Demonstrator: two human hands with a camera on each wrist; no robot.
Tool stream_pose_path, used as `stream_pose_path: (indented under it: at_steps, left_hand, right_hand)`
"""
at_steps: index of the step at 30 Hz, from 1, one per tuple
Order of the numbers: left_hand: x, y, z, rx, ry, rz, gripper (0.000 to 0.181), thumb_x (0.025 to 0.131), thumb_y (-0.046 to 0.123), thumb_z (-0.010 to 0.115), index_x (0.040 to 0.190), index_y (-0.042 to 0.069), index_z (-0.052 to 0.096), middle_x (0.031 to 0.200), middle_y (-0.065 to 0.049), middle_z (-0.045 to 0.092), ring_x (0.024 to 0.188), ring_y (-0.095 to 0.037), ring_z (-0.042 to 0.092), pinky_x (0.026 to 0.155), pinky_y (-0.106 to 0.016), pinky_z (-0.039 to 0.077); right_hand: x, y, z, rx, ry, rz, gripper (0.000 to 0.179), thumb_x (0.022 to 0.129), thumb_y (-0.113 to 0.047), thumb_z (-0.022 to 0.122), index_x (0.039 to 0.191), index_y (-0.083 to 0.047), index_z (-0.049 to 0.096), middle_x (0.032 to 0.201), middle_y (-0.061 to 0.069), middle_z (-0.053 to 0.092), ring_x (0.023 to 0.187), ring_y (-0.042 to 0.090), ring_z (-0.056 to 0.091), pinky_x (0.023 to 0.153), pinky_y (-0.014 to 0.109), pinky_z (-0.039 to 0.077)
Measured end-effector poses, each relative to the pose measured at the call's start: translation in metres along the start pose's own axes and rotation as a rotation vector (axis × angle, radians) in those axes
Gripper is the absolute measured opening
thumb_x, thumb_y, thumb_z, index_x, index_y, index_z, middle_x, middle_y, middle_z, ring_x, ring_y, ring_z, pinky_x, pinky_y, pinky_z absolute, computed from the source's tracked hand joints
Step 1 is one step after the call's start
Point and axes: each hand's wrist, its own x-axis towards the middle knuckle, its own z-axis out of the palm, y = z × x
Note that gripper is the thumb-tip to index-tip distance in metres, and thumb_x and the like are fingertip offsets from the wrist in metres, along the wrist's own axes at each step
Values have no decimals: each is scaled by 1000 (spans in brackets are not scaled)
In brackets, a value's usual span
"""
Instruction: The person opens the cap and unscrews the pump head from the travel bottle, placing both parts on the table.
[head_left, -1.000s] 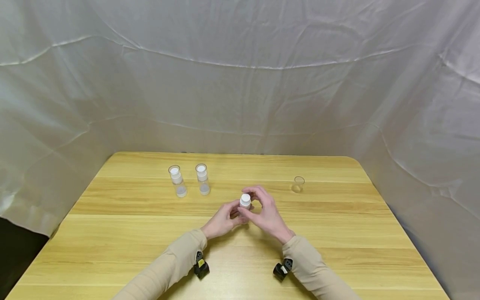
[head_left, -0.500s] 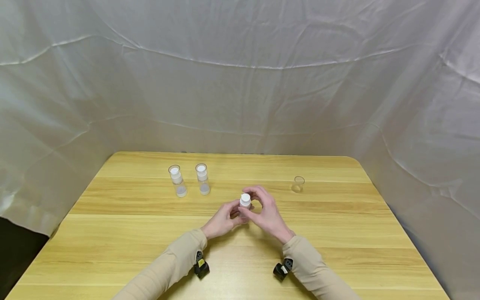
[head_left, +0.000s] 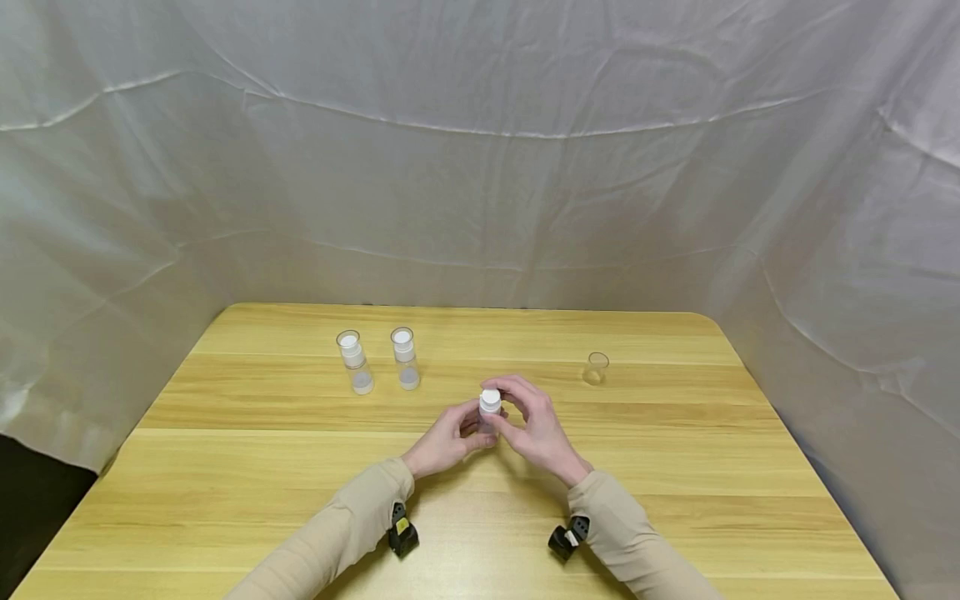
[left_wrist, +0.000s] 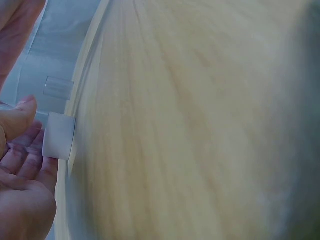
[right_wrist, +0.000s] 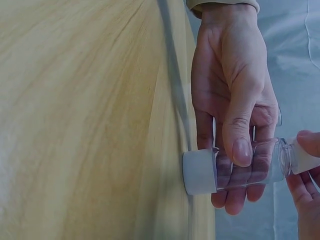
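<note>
A clear plastic pump bottle (right_wrist: 270, 165) with a white base (left_wrist: 59, 136) stands upright between my hands, its base at the table. My left hand (head_left: 442, 442) holds the clear body from the left, thumb across its near side and fingers behind. Ridges of the clear neck show just below the white pump top (head_left: 491, 398). From the right, my right hand (head_left: 536, 429) pinches this top between thumb and fingers, partly covering it. In the right wrist view, only fingertips of the right hand (right_wrist: 310, 145) appear at the right edge.
Two similar bottles stand at the back left, the outer bottle (head_left: 354, 358) and the inner bottle (head_left: 406, 358), each with a clear cover over its white top. A loose clear cap (head_left: 596, 369) stands at the back right. Grey curtain (head_left: 480, 167) surrounds the wooden table (head_left: 712, 467).
My right hand has shifted slightly, its thumb and fingers changing place around the white top. The left hand and the bottle stay in nearly the same spot.
</note>
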Motion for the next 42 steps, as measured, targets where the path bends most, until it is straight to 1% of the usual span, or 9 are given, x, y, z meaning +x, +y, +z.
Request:
stream_pose_path:
  at_steps: [2,5,7,15,21,23,28,35,42]
  left_hand:
    - [0,0,0,-8,1,-3,51,95,0,63,142,-8,46,142,-27,56,132,-41,55,117,-46,45]
    - [0,0,0,-9,7,-6,50,95,0,63,141,-8,47,142,-26,57,131,-41,56,117,-47,46]
    - [0,0,0,-6,10,-5,49,95,0,63,141,-7,48,141,-26,57,131,-41,56,117,-48,46]
    - [1,-1,0,6,24,-10,45,95,2,64,138,-5,51,140,-25,59,131,-39,56,118,-49,45]
    - [-1,-2,0,16,18,-7,47,97,3,63,140,-7,48,140,-29,57,132,-42,56,117,-48,45]
    - [-1,-1,1,8,18,-20,48,96,3,63,141,-7,47,141,-28,56,132,-42,55,118,-48,45]
    - [1,-1,1,12,24,-40,50,96,3,63,142,-5,47,143,-26,56,134,-41,55,119,-50,42]
    - [0,-3,1,21,29,-17,48,96,1,63,140,-6,48,141,-27,57,133,-42,55,119,-51,43]
    - [1,-3,1,-6,16,-28,48,95,1,63,140,-6,49,143,-25,57,135,-40,54,122,-50,39]
  right_hand:
    - [0,0,0,8,-6,3,41,83,13,70,122,13,59,120,24,64,112,14,62,107,33,55]
    - [0,-1,0,26,-10,6,40,85,13,68,124,14,58,122,26,63,115,15,62,110,33,52]
    - [0,-1,0,41,-11,8,40,86,13,68,125,13,57,123,27,62,117,15,61,112,30,51]
    - [0,1,0,117,38,37,44,86,14,66,128,15,55,128,32,58,119,1,57,110,18,49]
    - [1,-4,0,185,107,138,47,86,13,67,131,15,53,131,34,55,115,-5,57,108,18,50]
    - [1,-4,0,197,126,170,47,87,13,66,132,15,52,134,34,54,116,-5,57,108,19,50]
    - [2,-3,-2,231,153,201,47,87,14,65,132,17,51,137,35,53,114,-5,59,106,21,52]
    - [3,-2,-4,281,197,275,49,88,12,65,135,18,49,139,35,52,111,-5,61,105,18,51]
    - [4,5,-7,315,252,384,48,92,8,63,137,14,49,142,32,52,107,-2,64,100,14,54]
